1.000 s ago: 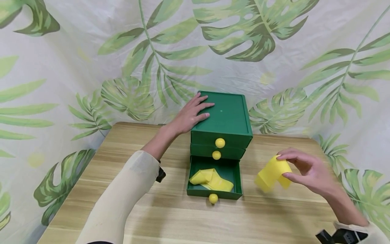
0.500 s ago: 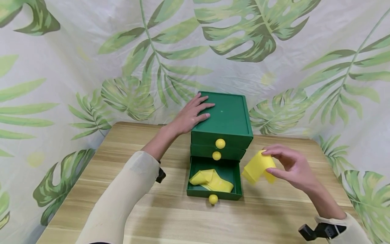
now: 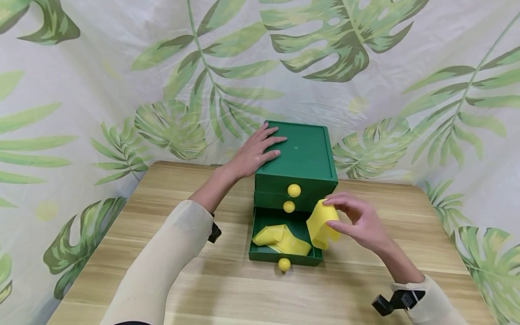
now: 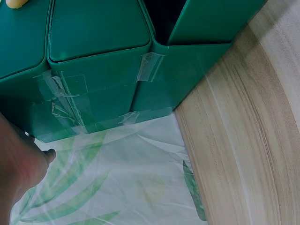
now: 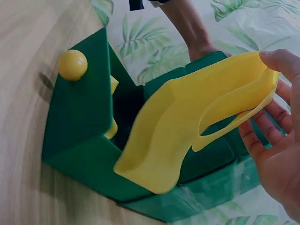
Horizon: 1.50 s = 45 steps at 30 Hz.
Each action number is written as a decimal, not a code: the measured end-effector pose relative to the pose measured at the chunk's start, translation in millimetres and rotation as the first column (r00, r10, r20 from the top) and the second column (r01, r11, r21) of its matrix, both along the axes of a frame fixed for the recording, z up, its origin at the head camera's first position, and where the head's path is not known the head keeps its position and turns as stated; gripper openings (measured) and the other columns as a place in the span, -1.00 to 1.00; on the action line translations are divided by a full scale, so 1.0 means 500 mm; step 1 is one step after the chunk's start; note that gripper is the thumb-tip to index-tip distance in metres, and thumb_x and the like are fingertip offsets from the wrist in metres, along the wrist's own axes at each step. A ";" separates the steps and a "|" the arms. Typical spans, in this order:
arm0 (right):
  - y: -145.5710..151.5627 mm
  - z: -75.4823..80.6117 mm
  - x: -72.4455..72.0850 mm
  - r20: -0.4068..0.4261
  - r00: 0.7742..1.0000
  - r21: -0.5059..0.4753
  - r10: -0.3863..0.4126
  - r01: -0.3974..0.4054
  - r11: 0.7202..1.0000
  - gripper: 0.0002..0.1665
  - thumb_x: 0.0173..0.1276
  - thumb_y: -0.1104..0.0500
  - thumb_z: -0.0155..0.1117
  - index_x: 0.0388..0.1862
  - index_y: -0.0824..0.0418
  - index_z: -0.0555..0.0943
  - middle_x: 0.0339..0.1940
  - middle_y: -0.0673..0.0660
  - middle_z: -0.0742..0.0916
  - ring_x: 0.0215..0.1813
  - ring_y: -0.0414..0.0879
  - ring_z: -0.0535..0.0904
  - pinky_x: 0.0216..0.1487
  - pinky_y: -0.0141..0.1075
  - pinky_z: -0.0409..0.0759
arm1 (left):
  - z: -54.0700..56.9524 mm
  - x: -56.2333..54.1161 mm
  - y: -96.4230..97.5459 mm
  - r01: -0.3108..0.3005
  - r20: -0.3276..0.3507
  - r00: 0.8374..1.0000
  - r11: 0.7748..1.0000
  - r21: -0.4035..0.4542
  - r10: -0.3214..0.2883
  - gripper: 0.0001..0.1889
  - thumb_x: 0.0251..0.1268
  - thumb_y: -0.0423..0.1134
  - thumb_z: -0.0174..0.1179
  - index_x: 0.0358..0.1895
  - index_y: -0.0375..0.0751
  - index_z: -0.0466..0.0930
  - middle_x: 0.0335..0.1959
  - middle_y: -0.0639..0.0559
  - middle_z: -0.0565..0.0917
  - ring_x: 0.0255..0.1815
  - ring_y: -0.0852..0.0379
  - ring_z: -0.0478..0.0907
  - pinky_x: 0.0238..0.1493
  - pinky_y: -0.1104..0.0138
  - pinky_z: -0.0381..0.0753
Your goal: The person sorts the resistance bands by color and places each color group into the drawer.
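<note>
A green three-drawer cabinet stands on the table, its bottom drawer pulled out. Inside that drawer lies a folded yellow resistance band. My left hand rests spread on the left side of the cabinet top; its wrist view shows only part of the hand beside the cabinet's taped side. Between thumb and fingers, my right hand pinches a second wide yellow band, a soft loop. It hangs over the drawer's right edge. In the right wrist view the looped band droops in front of the drawer.
Yellow ball knobs mark the drawer fronts; the two upper drawers are closed. A wooden table carries the cabinet. Behind it hangs a leaf-print cloth.
My right hand has moved left with the yellow resistance band, from the bare table right of the cabinet to the drawer's right edge. The left hand has stayed put.
</note>
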State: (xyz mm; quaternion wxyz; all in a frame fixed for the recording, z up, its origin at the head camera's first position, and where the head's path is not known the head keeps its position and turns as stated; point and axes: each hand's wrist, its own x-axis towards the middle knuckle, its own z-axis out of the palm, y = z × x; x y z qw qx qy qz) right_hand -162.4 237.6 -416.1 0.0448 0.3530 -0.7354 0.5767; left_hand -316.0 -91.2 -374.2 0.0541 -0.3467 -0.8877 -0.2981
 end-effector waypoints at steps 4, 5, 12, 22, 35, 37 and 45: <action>-0.025 -0.013 -0.007 0.011 1.000 0.019 -0.009 0.009 1.000 -0.47 0.19 0.64 0.46 0.15 0.38 0.70 0.12 0.27 0.70 0.20 -0.07 0.64 0.23 -0.34 0.66 | -0.003 -0.002 -0.002 -0.004 0.003 1.000 1.000 0.003 0.004 -0.45 0.72 0.02 0.00 0.61 -0.05 0.39 0.74 -0.15 0.09 0.79 -0.08 -0.32 0.72 -0.07 -0.27; -0.032 -0.016 -0.009 0.014 1.000 0.023 -0.003 0.003 1.000 -0.47 0.20 0.62 0.47 0.16 0.37 0.71 0.12 0.28 0.70 0.20 -0.06 0.64 0.22 -0.34 0.66 | -0.004 -0.003 -0.003 -0.005 0.004 1.000 1.000 0.004 0.005 -0.45 0.72 0.03 -0.01 0.61 -0.05 0.39 0.74 -0.15 0.09 0.79 -0.08 -0.33 0.72 -0.06 -0.27; -0.076 -0.030 -0.017 0.015 0.999 0.033 0.036 -0.037 0.999 -0.49 0.24 0.55 0.50 0.18 0.31 0.71 0.15 0.21 0.70 0.21 -0.06 0.62 0.24 -0.31 0.66 | -0.005 -0.006 -0.004 -0.008 0.000 1.000 1.000 0.004 0.008 -0.46 0.73 0.05 -0.02 0.61 -0.03 0.40 0.74 -0.12 0.09 0.79 -0.07 -0.33 0.72 -0.05 -0.28; -0.110 -0.058 -0.019 0.036 0.998 0.033 0.048 -0.049 0.998 -0.52 0.28 0.49 0.51 0.17 0.29 0.72 0.14 0.22 0.72 0.17 -0.04 0.66 0.21 -0.30 0.68 | -0.006 -0.006 -0.002 0.000 -0.004 1.000 1.000 0.003 0.000 -0.45 0.73 0.04 -0.03 0.61 -0.04 0.39 0.74 -0.13 0.09 0.79 -0.09 -0.32 0.72 -0.07 -0.26; -0.129 -0.125 -0.015 -0.006 1.000 0.153 0.029 -0.028 0.988 -0.54 0.30 0.35 0.58 0.17 0.19 0.74 0.13 0.13 0.76 0.18 -0.02 0.66 0.22 -0.23 0.69 | -0.007 -0.004 0.003 0.001 -0.003 1.000 1.000 0.013 -0.001 -0.46 0.73 0.04 -0.02 0.60 -0.05 0.41 0.73 -0.15 0.12 0.79 -0.11 -0.29 0.72 -0.08 -0.25; -0.131 -0.133 -0.016 -0.040 0.999 0.189 0.021 -0.013 0.982 -0.55 0.29 0.31 0.61 0.16 0.17 0.74 0.11 0.09 0.76 0.15 -0.03 0.67 0.17 -0.16 0.72 | -0.008 -0.005 0.002 0.002 -0.002 1.000 1.000 0.014 -0.002 -0.46 0.73 0.04 -0.02 0.60 -0.05 0.41 0.73 -0.15 0.11 0.79 -0.11 -0.29 0.72 -0.08 -0.25; -0.137 -0.147 -0.015 -0.154 0.988 0.338 -0.010 0.062 0.939 -0.50 0.26 0.19 0.66 0.17 0.22 0.75 0.19 0.11 0.78 0.21 0.00 0.70 0.08 0.01 0.75 | -0.007 -0.006 0.000 0.007 0.006 1.000 1.000 0.016 -0.007 -0.46 0.73 0.04 -0.03 0.61 -0.04 0.40 0.74 -0.13 0.09 0.79 -0.09 -0.32 0.72 -0.04 -0.28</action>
